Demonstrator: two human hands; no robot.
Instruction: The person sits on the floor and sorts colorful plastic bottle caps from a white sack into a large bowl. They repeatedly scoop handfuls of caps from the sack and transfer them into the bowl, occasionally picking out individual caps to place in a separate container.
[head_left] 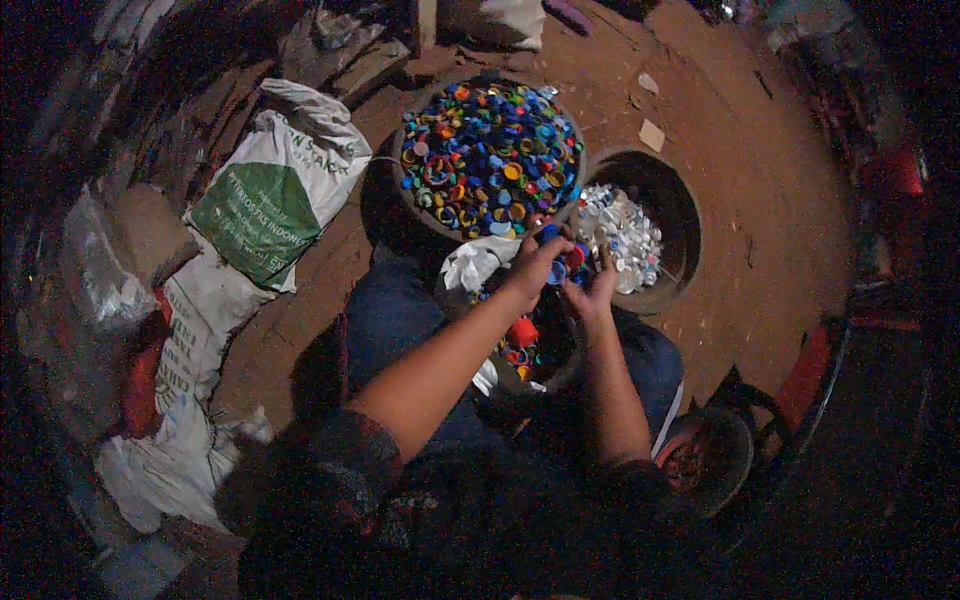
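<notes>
My left hand (532, 262) and my right hand (592, 288) meet above my lap, both closed around a handful of blue and red plastic bottle caps (566, 262). Just beyond the hands sits a round basin (404, 180) heaped with mixed coloured caps and rings. To its right a darker round basin (680, 215) holds white and clear caps. Below the hands, between my knees, a container with red and orange caps (521, 336) shows, partly hidden by my forearms.
A white and green woven sack (272, 195) lies to the left, with more white sacks (190, 350) below it. A small dark bowl (712, 455) sits by my right knee. Bare reddish dirt floor (760, 170) spreads to the right; scraps of paper lie on it.
</notes>
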